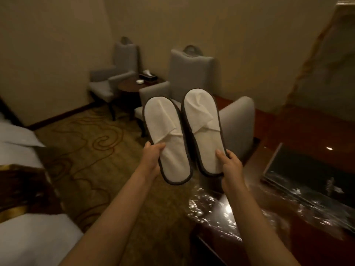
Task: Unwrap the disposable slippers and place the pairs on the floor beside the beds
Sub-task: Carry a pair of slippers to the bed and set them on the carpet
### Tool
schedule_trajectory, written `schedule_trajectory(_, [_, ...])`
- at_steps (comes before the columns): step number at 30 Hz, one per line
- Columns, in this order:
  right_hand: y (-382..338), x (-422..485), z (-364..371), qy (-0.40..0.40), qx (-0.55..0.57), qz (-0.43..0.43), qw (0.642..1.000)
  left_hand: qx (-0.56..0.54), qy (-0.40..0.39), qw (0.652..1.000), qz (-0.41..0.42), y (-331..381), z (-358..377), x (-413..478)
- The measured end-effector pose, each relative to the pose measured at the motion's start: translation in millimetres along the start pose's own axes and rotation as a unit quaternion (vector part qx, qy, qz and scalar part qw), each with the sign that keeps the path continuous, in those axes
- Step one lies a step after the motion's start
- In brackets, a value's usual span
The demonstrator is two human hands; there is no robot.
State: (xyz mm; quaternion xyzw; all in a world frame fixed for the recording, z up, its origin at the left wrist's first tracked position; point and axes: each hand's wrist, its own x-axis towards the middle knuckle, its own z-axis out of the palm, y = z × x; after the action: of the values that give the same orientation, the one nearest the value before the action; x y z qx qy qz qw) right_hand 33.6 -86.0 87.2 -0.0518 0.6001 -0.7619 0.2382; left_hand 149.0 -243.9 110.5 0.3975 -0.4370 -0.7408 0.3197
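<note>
Two white disposable slippers with dark edging are held up side by side in front of me, toes pointing away. My left hand (152, 157) grips the heel end of the left slipper (165, 135), thumb on top. My right hand (229, 164) grips the heel end of the right slipper (201, 127) the same way. Both slippers are unwrapped and their flat uppers show. A crumpled clear plastic wrapper (207, 206) lies on the dark desk (288, 237) below my right forearm. The white bed (25, 239) runs along the left edge.
Patterned carpet (86, 150) stretches between the bed and the desk. Two grey armchairs (190, 73) stand at the far wall with a small round table (128, 86) between them, bearing a tissue box. A third grey chair (238, 127) is tucked at the desk. A dark tray (307, 173) sits on the desk.
</note>
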Motion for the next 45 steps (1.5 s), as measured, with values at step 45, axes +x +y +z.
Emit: schedule_trajectory(45, [273.2, 273.5, 657.0, -0.283, -0.223, 0.247, 0.900, -0.163, 0.316, 0.933, -0.057, 139.9, -428.7, 489.4])
